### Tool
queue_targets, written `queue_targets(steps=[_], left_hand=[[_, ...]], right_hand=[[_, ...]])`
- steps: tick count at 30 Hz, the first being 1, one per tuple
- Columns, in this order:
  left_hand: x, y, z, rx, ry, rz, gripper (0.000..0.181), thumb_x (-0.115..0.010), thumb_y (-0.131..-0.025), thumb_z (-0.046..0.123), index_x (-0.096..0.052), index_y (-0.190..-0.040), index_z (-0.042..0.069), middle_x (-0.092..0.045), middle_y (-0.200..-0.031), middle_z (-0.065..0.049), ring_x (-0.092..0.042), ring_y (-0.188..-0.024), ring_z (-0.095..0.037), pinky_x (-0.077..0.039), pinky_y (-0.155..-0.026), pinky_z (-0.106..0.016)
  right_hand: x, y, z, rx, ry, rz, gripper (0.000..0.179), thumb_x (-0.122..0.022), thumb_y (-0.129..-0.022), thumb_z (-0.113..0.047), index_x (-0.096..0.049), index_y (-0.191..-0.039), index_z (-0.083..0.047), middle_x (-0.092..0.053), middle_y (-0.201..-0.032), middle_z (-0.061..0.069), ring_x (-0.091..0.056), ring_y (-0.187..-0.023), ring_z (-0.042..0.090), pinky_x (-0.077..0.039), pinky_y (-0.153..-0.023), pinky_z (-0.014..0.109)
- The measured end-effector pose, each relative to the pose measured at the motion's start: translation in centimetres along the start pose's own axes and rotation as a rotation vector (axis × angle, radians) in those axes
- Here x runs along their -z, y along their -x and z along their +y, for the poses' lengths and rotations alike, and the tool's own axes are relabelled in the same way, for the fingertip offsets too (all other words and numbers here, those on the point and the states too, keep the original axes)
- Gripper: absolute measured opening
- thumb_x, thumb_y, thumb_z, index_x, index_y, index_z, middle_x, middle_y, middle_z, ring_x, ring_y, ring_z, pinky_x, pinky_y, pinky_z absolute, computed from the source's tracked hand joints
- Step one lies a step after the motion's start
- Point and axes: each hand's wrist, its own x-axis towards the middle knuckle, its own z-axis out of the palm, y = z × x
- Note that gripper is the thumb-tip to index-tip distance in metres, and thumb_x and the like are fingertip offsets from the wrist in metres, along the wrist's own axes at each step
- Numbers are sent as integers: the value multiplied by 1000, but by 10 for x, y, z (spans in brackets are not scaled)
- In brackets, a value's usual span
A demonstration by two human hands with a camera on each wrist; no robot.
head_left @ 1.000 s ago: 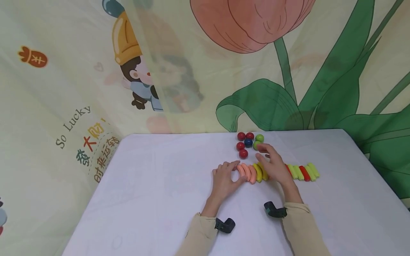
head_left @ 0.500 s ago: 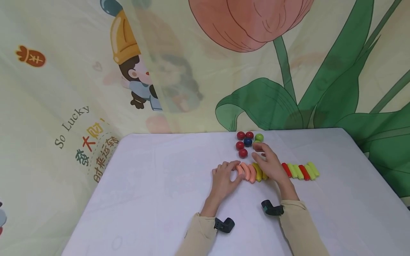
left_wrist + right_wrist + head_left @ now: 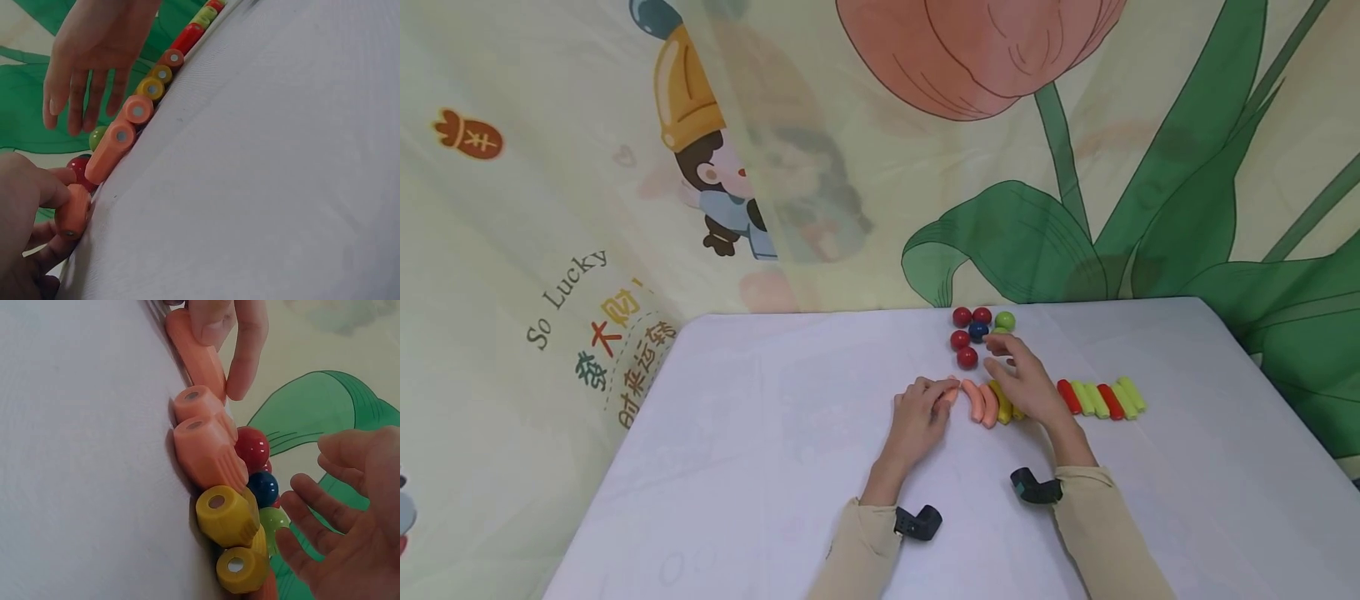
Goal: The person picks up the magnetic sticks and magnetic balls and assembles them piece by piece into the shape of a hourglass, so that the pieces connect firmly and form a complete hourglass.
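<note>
My left hand (image 3: 917, 421) pinches a salmon-pink curved piece (image 3: 72, 212), ridged like a toy sausage, at the left end of a row on the table. Two more salmon curved pieces (image 3: 209, 453) lie just right of it, apart from the held one. Beyond them come yellow, banana-like curved pieces (image 3: 226, 515), partly hidden in the head view by my right hand (image 3: 1028, 383). That hand hovers over the row with relaxed, spread fingers and nothing between them. The right wrist view shows its palm (image 3: 353, 550) facing the row.
Red and light-green short sticks (image 3: 1097, 400) continue the row to the right. Behind it sit several glossy red balls (image 3: 967, 358), a dark blue ball (image 3: 978, 332) and green balls (image 3: 1004, 321). The white table (image 3: 775, 467) ends at a printed curtain (image 3: 820, 275).
The left hand's fingers have closed on the leftmost salmon piece, which now sits slightly left of and apart from the other two. The right hand has drifted slightly left.
</note>
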Motion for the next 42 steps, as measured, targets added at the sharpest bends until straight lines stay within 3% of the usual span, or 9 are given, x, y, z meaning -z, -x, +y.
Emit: queue_targets(steps=[8, 13, 17, 21, 27, 35, 42], left_hand=[[1, -3, 1, -11, 10, 25, 29, -49, -97, 13, -64, -120, 22, -58, -101, -6, -54, -88, -20, -38, -74, -29], [1, -3, -2, 51, 90, 30, 28, -44, -99, 17, -65, -118, 19, -57, -98, -6, -53, -86, -18, -41, -75, -29], [1, -3, -4, 68, 97, 58, 21, -55, -94, 21, -64, -113, 18, -56, -95, -5, -51, -77, -14, -38, -67, -23], [0, -2, -6, 65, 105, 99, 21, -65, -87, 15, -62, -108, 16, -55, -91, -7, -47, -70, -12, -35, -61, -19], [5, -1, -12, 65, 202, 149, 25, -64, -86, 5, -61, -111, 11, -54, -87, -7, -45, -71, -11, -38, -62, -18], [18, 1, -24, 99, 357, 83, 34, -64, -85, 3, -57, -116, 13, -64, -104, -6, -62, -79, -12, -50, -68, -18], [27, 6, -31, 164, 504, 57, 42, -59, -86, -2, -49, -124, 13, -65, -105, -17, -69, -86, -23, -54, -75, -25]], right_hand=[[0, -1, 0, -12, 1, -9, 42, -50, -97, -19, -41, -137, -13, -46, -137, 13, -40, -128, 32, -33, -106, 55], [-3, -2, -2, -41, 27, -37, 40, -50, -97, -21, -43, -136, -15, -43, -138, 11, -38, -130, 31, -34, -106, 56], [-4, -3, -2, -47, 45, -34, 40, -50, -97, -22, -44, -136, -16, -42, -138, 10, -38, -129, 30, -35, -105, 56], [-6, -3, -2, -38, 43, -41, 39, -50, -97, -22, -44, -136, -17, -41, -138, 10, -38, -129, 30, -35, -104, 56], [-7, -3, -1, -30, 44, -34, 38, -50, -97, -21, -45, -134, -17, -41, -139, 9, -39, -128, 30, -35, -104, 56], [-10, -4, -1, -17, 41, -35, 37, -50, -97, -18, -46, -133, -15, -41, -137, 10, -40, -128, 30, -37, -104, 55], [-12, -6, -2, -7, 55, -41, 38, -52, -96, -17, -46, -133, -15, -40, -138, 11, -41, -128, 31, -39, -101, 55]])
